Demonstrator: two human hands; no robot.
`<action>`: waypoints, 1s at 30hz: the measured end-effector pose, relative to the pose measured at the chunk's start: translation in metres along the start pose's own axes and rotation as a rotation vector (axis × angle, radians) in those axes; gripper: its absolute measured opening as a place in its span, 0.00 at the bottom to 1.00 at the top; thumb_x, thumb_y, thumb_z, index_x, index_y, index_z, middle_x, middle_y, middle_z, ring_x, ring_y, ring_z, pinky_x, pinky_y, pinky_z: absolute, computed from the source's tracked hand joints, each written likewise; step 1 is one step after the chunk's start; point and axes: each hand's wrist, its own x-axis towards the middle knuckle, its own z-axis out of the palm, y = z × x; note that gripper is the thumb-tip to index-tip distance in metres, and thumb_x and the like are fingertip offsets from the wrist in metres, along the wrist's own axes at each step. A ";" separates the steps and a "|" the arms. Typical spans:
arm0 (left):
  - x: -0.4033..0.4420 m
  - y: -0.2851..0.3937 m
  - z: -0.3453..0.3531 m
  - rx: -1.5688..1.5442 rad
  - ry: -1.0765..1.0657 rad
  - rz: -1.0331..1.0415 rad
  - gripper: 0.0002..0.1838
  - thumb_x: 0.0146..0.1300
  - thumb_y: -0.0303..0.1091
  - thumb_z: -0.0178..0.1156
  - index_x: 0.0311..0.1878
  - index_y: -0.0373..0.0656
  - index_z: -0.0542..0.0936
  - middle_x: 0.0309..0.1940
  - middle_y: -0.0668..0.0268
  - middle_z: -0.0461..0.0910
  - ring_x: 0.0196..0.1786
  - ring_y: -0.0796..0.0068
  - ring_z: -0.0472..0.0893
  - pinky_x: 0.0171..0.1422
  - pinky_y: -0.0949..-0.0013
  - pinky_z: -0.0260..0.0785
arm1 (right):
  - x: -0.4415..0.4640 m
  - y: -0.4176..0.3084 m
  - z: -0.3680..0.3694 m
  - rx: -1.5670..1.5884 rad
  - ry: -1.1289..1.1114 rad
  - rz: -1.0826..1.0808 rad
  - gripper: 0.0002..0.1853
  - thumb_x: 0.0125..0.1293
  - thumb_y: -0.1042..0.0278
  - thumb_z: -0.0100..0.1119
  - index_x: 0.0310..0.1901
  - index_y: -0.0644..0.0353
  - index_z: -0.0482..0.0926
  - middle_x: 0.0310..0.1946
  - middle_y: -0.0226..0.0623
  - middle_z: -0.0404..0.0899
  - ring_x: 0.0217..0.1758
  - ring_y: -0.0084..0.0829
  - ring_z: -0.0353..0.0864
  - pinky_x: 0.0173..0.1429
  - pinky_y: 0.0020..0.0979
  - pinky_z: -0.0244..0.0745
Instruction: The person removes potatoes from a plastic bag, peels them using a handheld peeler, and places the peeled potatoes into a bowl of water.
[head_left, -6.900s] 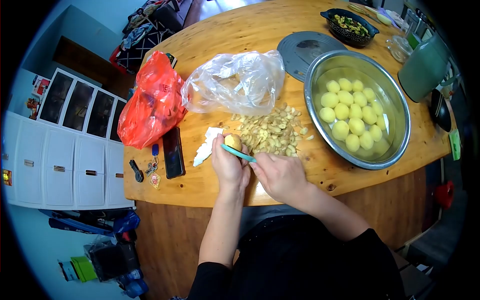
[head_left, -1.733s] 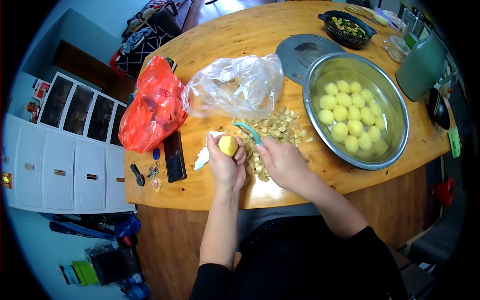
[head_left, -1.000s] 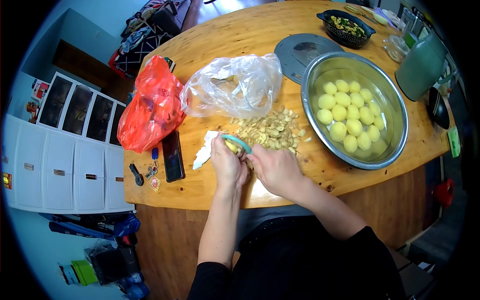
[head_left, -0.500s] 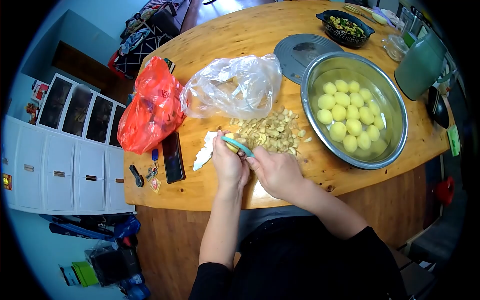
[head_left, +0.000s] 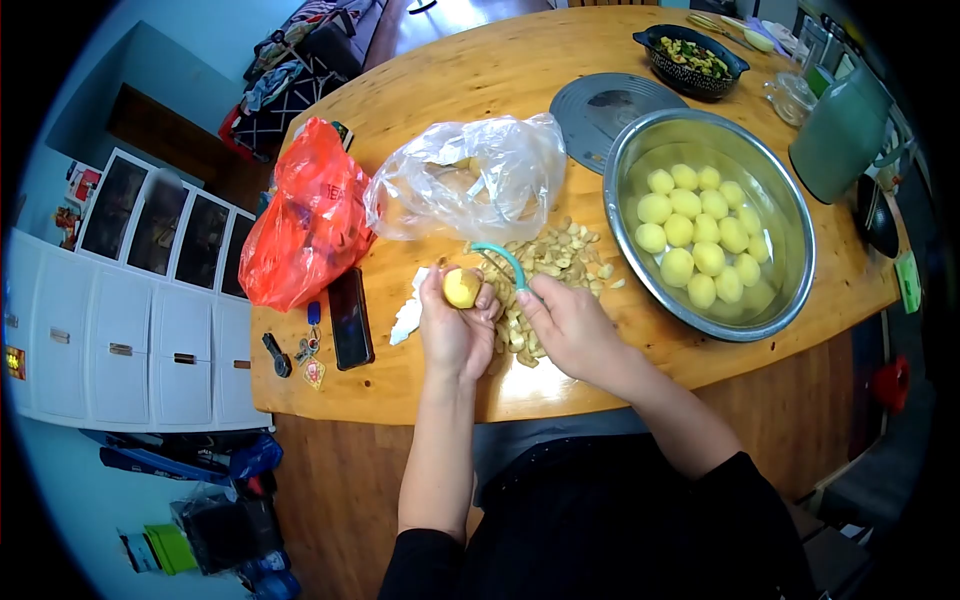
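A partly peeled potato (head_left: pixel 461 288) rests in the closed fingers of my left hand (head_left: pixel 452 330), its yellow flesh facing up. My right hand (head_left: pixel 578 330) grips a teal peeler (head_left: pixel 512 262), whose head is apart from the potato, above and to its right. Beneath and beyond the hands, a heap of potato peelings (head_left: pixel 550 262) covers part of the wooden table (head_left: pixel 450 82). To the right stands a large metal basin (head_left: pixel 795 290) holding water and several peeled potatoes (head_left: pixel 706 230).
A clear plastic bag (head_left: pixel 520 165) with something brownish inside and a red bag (head_left: pixel 305 225) lie beyond my left hand. Nearby are a phone (head_left: pixel 350 318), keys (head_left: pixel 308 348) and a white tissue (head_left: pixel 410 310). A grey mat (head_left: pixel 590 105), dark dish (head_left: pixel 690 75) and green jug (head_left: pixel 840 135) stand farther off.
The peeler has lifted off the potato and moved up and right with my right hand. In my left hand the potato now shows more of its peeled face.
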 end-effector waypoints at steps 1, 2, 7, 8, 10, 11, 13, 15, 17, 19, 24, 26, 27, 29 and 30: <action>0.000 -0.001 -0.001 0.019 -0.013 -0.006 0.16 0.83 0.49 0.44 0.46 0.46 0.72 0.33 0.63 0.77 0.30 0.71 0.74 0.32 0.70 0.65 | 0.001 0.010 0.005 0.136 -0.033 0.031 0.14 0.79 0.58 0.52 0.39 0.61 0.73 0.22 0.52 0.79 0.30 0.59 0.82 0.35 0.56 0.73; 0.000 -0.003 -0.002 0.036 -0.025 -0.010 0.17 0.83 0.49 0.44 0.47 0.46 0.72 0.33 0.62 0.77 0.30 0.71 0.74 0.33 0.69 0.66 | 0.003 0.015 0.008 0.271 -0.068 0.061 0.15 0.79 0.58 0.52 0.38 0.61 0.73 0.22 0.53 0.79 0.30 0.59 0.82 0.35 0.56 0.74; 0.002 -0.008 0.000 0.138 0.021 0.093 0.16 0.84 0.46 0.42 0.47 0.45 0.72 0.33 0.61 0.79 0.31 0.70 0.77 0.35 0.68 0.70 | -0.004 -0.006 0.003 -0.139 0.008 -0.057 0.14 0.79 0.58 0.54 0.37 0.59 0.72 0.22 0.48 0.79 0.28 0.55 0.82 0.32 0.54 0.74; 0.002 -0.009 0.006 0.142 0.063 0.117 0.16 0.84 0.46 0.42 0.47 0.45 0.72 0.33 0.60 0.80 0.31 0.70 0.78 0.35 0.68 0.71 | -0.005 -0.007 0.003 -0.187 0.021 -0.104 0.14 0.78 0.58 0.54 0.37 0.59 0.72 0.21 0.47 0.79 0.27 0.54 0.82 0.31 0.53 0.74; 0.000 -0.008 0.009 0.181 0.122 0.157 0.15 0.84 0.44 0.41 0.46 0.45 0.72 0.33 0.60 0.81 0.30 0.71 0.77 0.35 0.69 0.71 | -0.006 -0.008 0.005 -0.238 0.026 -0.143 0.13 0.77 0.58 0.55 0.37 0.58 0.72 0.22 0.46 0.80 0.26 0.52 0.83 0.30 0.52 0.74; 0.001 -0.008 0.008 0.215 0.134 0.175 0.15 0.83 0.44 0.41 0.46 0.45 0.72 0.33 0.60 0.81 0.30 0.72 0.77 0.35 0.69 0.70 | -0.006 -0.008 0.006 -0.263 0.031 -0.163 0.13 0.77 0.58 0.56 0.36 0.57 0.72 0.22 0.45 0.80 0.26 0.51 0.83 0.29 0.51 0.74; 0.004 -0.008 0.006 0.250 0.105 0.202 0.14 0.83 0.44 0.41 0.46 0.45 0.71 0.33 0.60 0.81 0.29 0.72 0.76 0.34 0.70 0.70 | -0.007 -0.013 0.008 -0.291 0.080 -0.233 0.12 0.77 0.59 0.57 0.37 0.57 0.72 0.23 0.44 0.80 0.26 0.50 0.83 0.28 0.50 0.75; 0.006 -0.009 -0.002 0.252 0.029 0.217 0.14 0.83 0.44 0.41 0.46 0.45 0.71 0.34 0.60 0.81 0.28 0.73 0.74 0.33 0.70 0.69 | -0.010 -0.014 0.012 -0.310 0.109 -0.283 0.12 0.76 0.59 0.57 0.37 0.57 0.72 0.24 0.42 0.81 0.26 0.48 0.84 0.28 0.49 0.75; 0.003 -0.011 0.000 0.230 0.041 0.223 0.14 0.83 0.44 0.41 0.46 0.46 0.70 0.34 0.61 0.80 0.27 0.74 0.73 0.32 0.71 0.67 | -0.011 -0.012 0.017 -0.325 0.122 -0.327 0.11 0.75 0.60 0.58 0.37 0.56 0.72 0.25 0.41 0.82 0.26 0.47 0.84 0.27 0.48 0.75; 0.003 -0.014 0.002 0.216 0.063 0.230 0.15 0.83 0.44 0.41 0.46 0.45 0.71 0.34 0.60 0.79 0.28 0.73 0.72 0.32 0.71 0.67 | -0.011 -0.007 0.021 -0.329 0.107 -0.312 0.11 0.75 0.60 0.59 0.38 0.56 0.72 0.25 0.40 0.82 0.26 0.46 0.84 0.27 0.47 0.75; 0.004 -0.018 -0.005 0.249 0.056 0.288 0.16 0.83 0.44 0.41 0.46 0.43 0.73 0.36 0.59 0.79 0.29 0.71 0.72 0.33 0.69 0.67 | -0.014 -0.008 0.024 -0.362 0.090 -0.326 0.10 0.75 0.60 0.59 0.38 0.56 0.73 0.24 0.39 0.82 0.26 0.45 0.85 0.27 0.47 0.75; 0.002 -0.019 0.000 0.281 0.088 0.330 0.16 0.83 0.44 0.41 0.46 0.42 0.72 0.35 0.59 0.79 0.30 0.72 0.72 0.33 0.70 0.67 | -0.013 -0.009 0.024 -0.362 0.093 -0.323 0.10 0.75 0.60 0.58 0.38 0.56 0.72 0.23 0.39 0.82 0.25 0.45 0.85 0.26 0.47 0.75; 0.002 -0.019 0.003 0.297 0.104 0.352 0.16 0.83 0.44 0.41 0.46 0.42 0.72 0.35 0.59 0.79 0.30 0.72 0.72 0.34 0.70 0.68 | -0.012 -0.010 0.024 -0.361 0.091 -0.321 0.10 0.75 0.60 0.58 0.38 0.56 0.72 0.23 0.39 0.82 0.25 0.45 0.85 0.26 0.47 0.75; 0.002 -0.022 0.006 0.334 0.133 0.420 0.16 0.83 0.43 0.40 0.46 0.42 0.71 0.35 0.58 0.79 0.29 0.73 0.72 0.34 0.70 0.68 | -0.013 -0.012 0.022 -0.359 0.087 -0.315 0.11 0.75 0.60 0.58 0.38 0.56 0.72 0.23 0.39 0.82 0.25 0.46 0.85 0.26 0.47 0.75; 0.002 -0.022 0.007 0.352 0.147 0.453 0.16 0.83 0.43 0.40 0.46 0.41 0.71 0.34 0.58 0.79 0.29 0.73 0.72 0.34 0.70 0.68 | -0.013 -0.012 0.021 -0.356 0.080 -0.307 0.11 0.75 0.60 0.58 0.38 0.56 0.72 0.23 0.40 0.82 0.25 0.46 0.85 0.26 0.47 0.75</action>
